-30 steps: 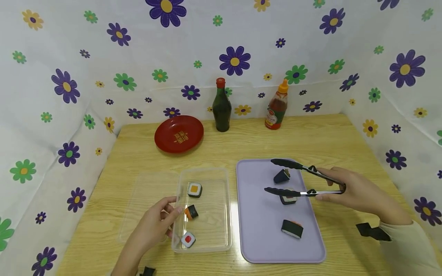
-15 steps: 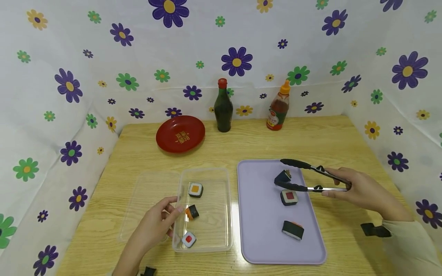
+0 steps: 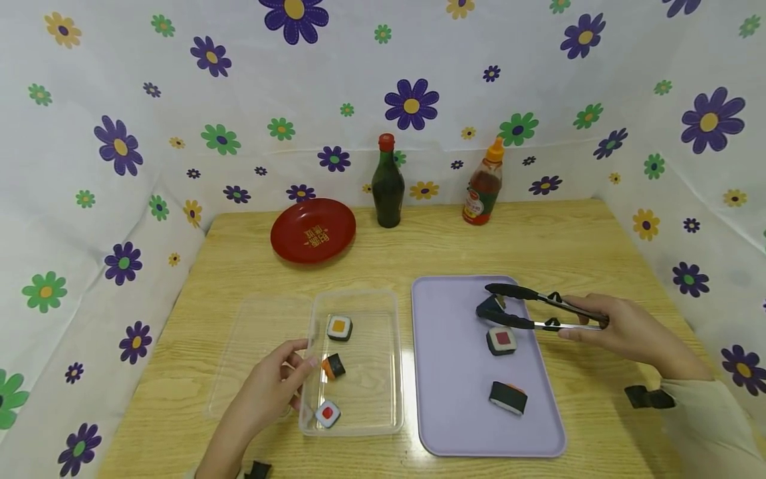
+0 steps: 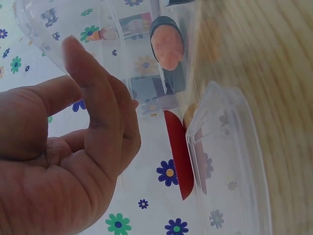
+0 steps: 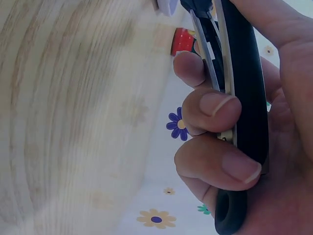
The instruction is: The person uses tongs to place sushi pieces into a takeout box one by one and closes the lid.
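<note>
Right hand (image 3: 622, 329) curled round part-open tongs (image 3: 547, 307), left hand (image 3: 278, 379) pinching clear container (image 3: 399, 366) wall, dark sushi cone (image 3: 491, 304) left of right hand between tong tips, contact unclear, probably light, slightly soft, best nipped gently mid-body.

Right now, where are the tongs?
In the head view, the right hand holds the tongs over the purple tray, at its far right corner, tips by the dark cone.
</note>
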Tool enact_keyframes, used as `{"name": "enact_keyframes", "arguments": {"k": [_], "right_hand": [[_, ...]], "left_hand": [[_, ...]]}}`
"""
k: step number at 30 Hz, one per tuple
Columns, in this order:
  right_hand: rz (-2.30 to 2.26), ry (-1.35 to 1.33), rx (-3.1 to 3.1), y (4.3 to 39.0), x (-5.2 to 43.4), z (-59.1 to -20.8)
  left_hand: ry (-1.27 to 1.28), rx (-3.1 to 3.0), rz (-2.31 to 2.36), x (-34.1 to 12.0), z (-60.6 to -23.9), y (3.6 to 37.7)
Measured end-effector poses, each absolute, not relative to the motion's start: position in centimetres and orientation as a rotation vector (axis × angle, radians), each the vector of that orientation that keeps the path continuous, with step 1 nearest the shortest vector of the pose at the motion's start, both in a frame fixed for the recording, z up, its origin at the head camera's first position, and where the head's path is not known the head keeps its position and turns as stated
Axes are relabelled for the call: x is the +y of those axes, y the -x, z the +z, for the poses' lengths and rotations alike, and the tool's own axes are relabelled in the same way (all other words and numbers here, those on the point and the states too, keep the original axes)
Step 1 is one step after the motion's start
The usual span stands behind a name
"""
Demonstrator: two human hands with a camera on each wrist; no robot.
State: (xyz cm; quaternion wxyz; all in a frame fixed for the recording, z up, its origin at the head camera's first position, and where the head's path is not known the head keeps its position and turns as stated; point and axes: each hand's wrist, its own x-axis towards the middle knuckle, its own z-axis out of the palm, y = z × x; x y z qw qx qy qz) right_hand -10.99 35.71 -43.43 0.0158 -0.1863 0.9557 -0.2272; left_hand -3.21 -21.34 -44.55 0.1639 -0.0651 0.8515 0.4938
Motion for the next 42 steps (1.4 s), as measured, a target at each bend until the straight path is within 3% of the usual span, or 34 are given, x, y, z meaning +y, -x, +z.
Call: {"name": "enact_keyframes", "arguments": {"k": [28,42], "right_hand": [[-0.674,0.519,3.008,11.5,35.9,-43.4],[-0.629,0.719,3.024,12.3,31.1,-39.6]], "left_hand": [[0.195,2.42,1.412,-21.3,-44.5,3.7],[0.204,2.409,1.424,-21.4,-44.8,3.4]]}}
